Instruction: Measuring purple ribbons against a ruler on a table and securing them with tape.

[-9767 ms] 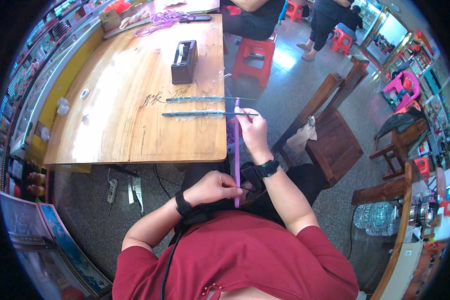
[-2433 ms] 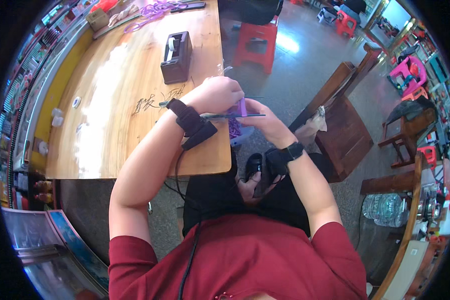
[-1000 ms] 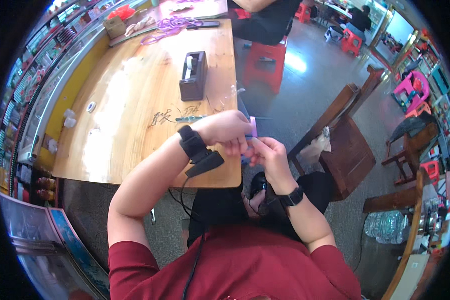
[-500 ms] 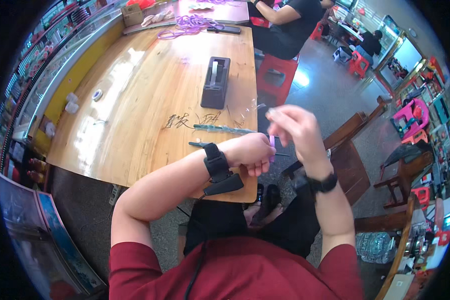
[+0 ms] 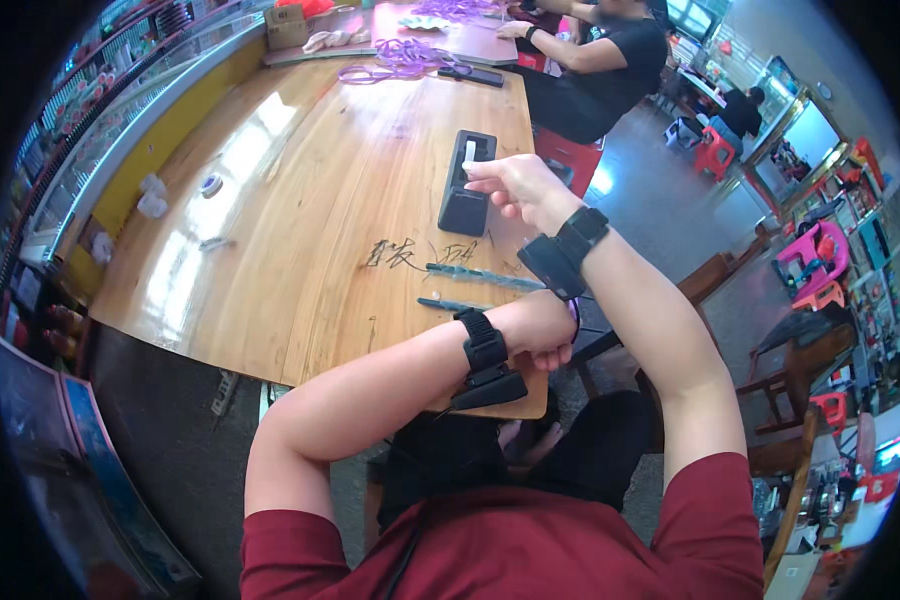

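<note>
The right hand [image 5: 518, 186] was at the black tape holder [image 5: 463, 214] by the counter's [image 5: 320, 200] right edge, fingertips close together at the white tape [image 5: 470, 150]; I couldn't tell if they pinched it. The left hand [image 5: 540, 324] curled by the near right corner, its grip hidden, next to a purple strip [image 5: 575, 309] and two green sticks [image 5: 480, 276].

Table [image 5: 300, 230]: tape dispenser [image 5: 463, 212] near right edge, right grip [image 5: 520, 188] at its tape [image 5: 470, 152]. Nearer the body, farther rod [image 5: 480, 276] and nearer rod [image 5: 442, 303] lie crosswise, the latter passing behind left grip [image 5: 546, 328]. Roll [image 5: 211, 185] on left side; ribbons [image 5: 405, 52] toward far end; stool [image 5: 570, 157] right of table.
</note>
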Action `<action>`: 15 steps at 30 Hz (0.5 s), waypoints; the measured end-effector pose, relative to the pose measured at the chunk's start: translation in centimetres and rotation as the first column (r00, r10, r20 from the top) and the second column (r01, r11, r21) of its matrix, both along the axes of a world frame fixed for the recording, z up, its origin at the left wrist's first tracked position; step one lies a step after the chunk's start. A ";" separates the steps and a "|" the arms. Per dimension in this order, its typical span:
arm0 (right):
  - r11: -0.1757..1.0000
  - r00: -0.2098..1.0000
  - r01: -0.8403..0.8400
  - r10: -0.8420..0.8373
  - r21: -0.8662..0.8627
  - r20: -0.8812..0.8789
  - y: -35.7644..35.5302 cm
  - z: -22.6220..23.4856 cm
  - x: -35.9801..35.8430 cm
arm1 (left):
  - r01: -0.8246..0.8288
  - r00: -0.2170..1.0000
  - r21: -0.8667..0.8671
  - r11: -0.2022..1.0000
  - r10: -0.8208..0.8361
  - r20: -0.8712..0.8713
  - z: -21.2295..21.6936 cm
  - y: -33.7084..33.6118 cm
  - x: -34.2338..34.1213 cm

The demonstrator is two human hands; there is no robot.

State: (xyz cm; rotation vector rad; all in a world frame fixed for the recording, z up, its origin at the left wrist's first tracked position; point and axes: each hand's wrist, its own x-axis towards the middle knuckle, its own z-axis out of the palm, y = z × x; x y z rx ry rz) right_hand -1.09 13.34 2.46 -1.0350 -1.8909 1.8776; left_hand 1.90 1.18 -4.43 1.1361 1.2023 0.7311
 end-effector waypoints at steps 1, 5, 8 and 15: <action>1.000 1.000 -0.002 0.002 -0.027 -0.016 0.1 0.0 0.0 | 0.004 1.000 0.003 1.000 -0.004 0.005 0.2 0.0 0.0; 0.999 1.000 0.001 -0.001 -0.033 -0.004 -0.2 -0.2 -0.2 | 0.015 1.000 -0.021 1.000 -0.015 -0.012 0.1 0.1 0.1; 0.999 0.998 0.041 -0.042 -0.027 -0.051 -0.9 0.2 0.2 | 0.016 1.000 -0.004 1.000 -0.016 -0.025 -0.1 0.1 0.3; 1.000 0.989 -0.001 -0.003 -0.026 -0.151 -3.4 1.8 1.9 | 0.068 0.994 -0.052 0.996 -0.064 0.085 -1.3 0.4 -0.1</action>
